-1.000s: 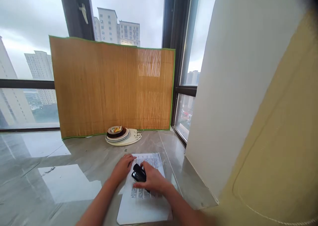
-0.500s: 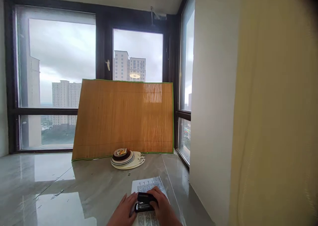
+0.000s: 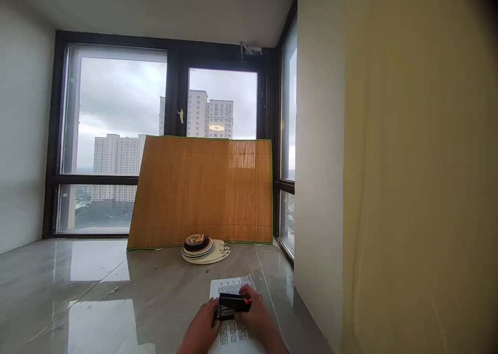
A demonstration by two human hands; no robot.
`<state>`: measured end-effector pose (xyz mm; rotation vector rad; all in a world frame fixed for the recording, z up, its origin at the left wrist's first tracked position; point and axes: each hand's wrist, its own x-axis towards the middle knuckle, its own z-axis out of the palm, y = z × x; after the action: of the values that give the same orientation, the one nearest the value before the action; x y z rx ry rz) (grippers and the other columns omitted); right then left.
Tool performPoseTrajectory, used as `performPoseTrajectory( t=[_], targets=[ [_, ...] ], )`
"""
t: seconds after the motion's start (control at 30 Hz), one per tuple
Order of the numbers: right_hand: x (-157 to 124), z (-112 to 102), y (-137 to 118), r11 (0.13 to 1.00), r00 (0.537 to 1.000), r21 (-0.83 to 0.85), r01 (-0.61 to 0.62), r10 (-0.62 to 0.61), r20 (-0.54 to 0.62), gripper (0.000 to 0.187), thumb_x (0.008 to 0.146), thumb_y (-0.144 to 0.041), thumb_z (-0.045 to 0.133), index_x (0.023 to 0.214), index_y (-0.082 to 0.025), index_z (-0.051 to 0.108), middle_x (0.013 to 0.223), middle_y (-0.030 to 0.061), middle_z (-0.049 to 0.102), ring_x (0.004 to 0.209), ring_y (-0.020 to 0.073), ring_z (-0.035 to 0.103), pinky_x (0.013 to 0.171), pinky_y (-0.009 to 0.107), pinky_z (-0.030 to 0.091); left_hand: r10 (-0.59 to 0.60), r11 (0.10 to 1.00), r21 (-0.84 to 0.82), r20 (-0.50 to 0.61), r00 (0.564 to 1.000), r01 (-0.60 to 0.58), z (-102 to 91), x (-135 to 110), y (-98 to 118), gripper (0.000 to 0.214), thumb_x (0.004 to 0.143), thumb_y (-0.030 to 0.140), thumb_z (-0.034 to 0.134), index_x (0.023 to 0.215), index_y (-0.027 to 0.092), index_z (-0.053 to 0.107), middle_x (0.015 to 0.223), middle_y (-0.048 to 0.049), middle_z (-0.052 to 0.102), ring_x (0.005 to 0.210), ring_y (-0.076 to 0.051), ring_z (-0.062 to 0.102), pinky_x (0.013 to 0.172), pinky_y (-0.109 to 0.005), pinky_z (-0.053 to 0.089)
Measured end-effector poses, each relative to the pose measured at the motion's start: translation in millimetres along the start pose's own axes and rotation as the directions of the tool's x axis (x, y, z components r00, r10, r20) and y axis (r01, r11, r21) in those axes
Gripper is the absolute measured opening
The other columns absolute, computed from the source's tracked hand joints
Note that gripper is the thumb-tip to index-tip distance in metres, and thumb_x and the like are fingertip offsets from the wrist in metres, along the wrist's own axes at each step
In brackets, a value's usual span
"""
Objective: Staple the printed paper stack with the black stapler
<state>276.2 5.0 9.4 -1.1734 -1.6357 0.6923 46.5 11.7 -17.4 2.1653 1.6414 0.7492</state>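
A green-edged bamboo mat [image 3: 202,190] leans against the windows [image 3: 116,136] at 12 o'clock, a stack of plates [image 3: 205,249] just before it on the glossy grey floor [image 3: 78,281]. A yellow curtain [image 3: 420,188] hangs at 3 o'clock.

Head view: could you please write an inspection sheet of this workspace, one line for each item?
Surface: glossy grey stone surface, reflecting the windows; a few small specks left of centre.
Things in hand: black stapler with a red spot, held over a printed sheet that lies on the surface.
Clutter: stack of plates in front of a bamboo mat that stands upright before the window.
Hands: left hand and right hand both grip the stapler.
Cables: nothing seen.
Surroundings: large windows showing tower blocks and grey sky; white wall and pale yellow fabric on the right.
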Motion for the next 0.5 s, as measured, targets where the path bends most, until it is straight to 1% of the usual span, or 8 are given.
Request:
performPoseTrajectory(
  t=[0.07,0.13,0.2,0.27,0.33,0.37,0.43,0.5],
  targets=[
    [3.4,-3.4,-0.7,0.999,0.999,0.021,-0.043,0.043,-0.004,0.046,0.048,-0.02,0.079,0.092,-0.022,0.066,0.096,0.0039,0.068,0.101,0.0318,0.062,0.092,0.042,0.046,0.028,0.999,-0.039,-0.018,0.999,-0.029,-3.4,-0.7,1.4,0.064,0.073,0.022,0.061,0.137,0.019,0.062,0.151,-0.0135,0.055,0.145,-0.03,0.045,0.124,-0.042,0.028],
    [8.2,-6.1,2.6,0.997,1.0,0.08,-0.02,0.022,-0.017,0.046,0.045,-0.025,0.082,0.087,-0.022,0.063,0.094,0.0024,0.066,0.096,0.0278,0.06,0.09,0.038,0.044,0.09,0.989,-0.117,-0.039,0.995,-0.094,-8.5,-1.1,2.2,0.056,0.071,0.021,0.061,0.127,0.022,0.066,0.14,-0.0119,0.064,0.136,-0.031,0.053,0.12,-0.041,0.034],
    [13.4,-8.2,8.2,0.984,1.0,0.177,-0.009,0.012,-0.018,0.045,0.044,-0.032,0.084,0.079,-0.022,0.056,0.082,-0.0014,0.06,0.082,0.0205,0.057,0.078,0.031,0.043,0.148,0.965,-0.208,-0.06,0.987,-0.158,-14.6,-1.4,2.3,0.047,0.07,0.022,0.061,0.116,0.025,0.068,0.126,-0.0093,0.07,0.122,-0.03,0.06,0.112,-0.04,0.042],
    [17.8,-9.7,13.7,0.959,0.999,0.282,-0.037,0.041,-0.009,0.05,0.047,-0.044,0.084,0.066,-0.023,0.043,0.066,-0.006,0.046,0.065,0.0137,0.045,0.065,0.026,0.036,0.178,0.942,-0.272,-0.09,0.98,-0.196,-20.9,-1.1,1.1,0.033,0.069,0.025,0.065,0.103,0.025,0.067,0.111,-0.0072,0.07,0.109,-0.029,0.062,0.102,-0.037,0.047],
    [20.6,-10.5,17.1,0.932,0.997,0.355,-0.07,0.075,0.001,0.062,0.052,-0.055,0.081,0.058,-0.024,0.028,0.057,-0.0086,0.03,0.056,0.0097,0.031,0.058,0.024,0.028,0.163,0.928,-0.314,-0.137,0.977,-0.199,-26.4,0.7,-1.9,0.025,0.068,0.033,0.069,0.091,0.024,0.062,0.098,-0.0047,0.066,0.097,-0.026,0.06,0.089,-0.034,0.048],
    [21.3,-10.7,17.7,0.923,0.997,0.378,-0.078,0.084,0.001,0.065,0.056,-0.06,0.079,0.056,-0.024,0.024,0.055,-0.009,0.024,0.054,0.0086,0.025,0.056,0.024,0.024,0.133,0.922,-0.341,-0.169,0.977,-0.185,-28.6,2.5,-4.1,0.025,0.068,0.037,0.071,0.085,0.024,0.059,0.091,-0.003,0.062,0.089,-0.024,0.057,0.082,-0.031,0.047],
    [21.6,-10.5,16.7,0.91,0.995,0.403,-0.094,0.105,-0.005,0.068,0.061,-0.063,0.074,0.052,-0.024,0.02,0.053,-0.0093,0.017,0.053,0.0075,0.017,0.054,0.025,0.018,0.054,0.901,-0.413,-0.197,0.979,-0.133,-31.8,7.4,-9.3,0.034,0.066,0.047,0.072,0.071,0.023,0.048,0.075,0.0006,0.051,0.074,-0.019,0.048,0.069,-0.028,0.041],
    [20.8,-10.1,13.7,0.9,0.992,0.422,-0.109,0.124,-0.009,0.068,0.062,-0.061,0.073,0.049,-0.024,0.018,0.051,-0.0094,0.015,0.052,0.0069,0.013,0.053,0.025,0.015,0.01,0.865,-0.494,-0.156,0.988,-0.087,-32.6,12.9,-14.3,0.05,0.063,0.052,0.072,0.058,0.023,0.032,0.06,0.0041,0.034,0.062,-0.014,0.034,0.062,-0.027,0.032]
  ],
)
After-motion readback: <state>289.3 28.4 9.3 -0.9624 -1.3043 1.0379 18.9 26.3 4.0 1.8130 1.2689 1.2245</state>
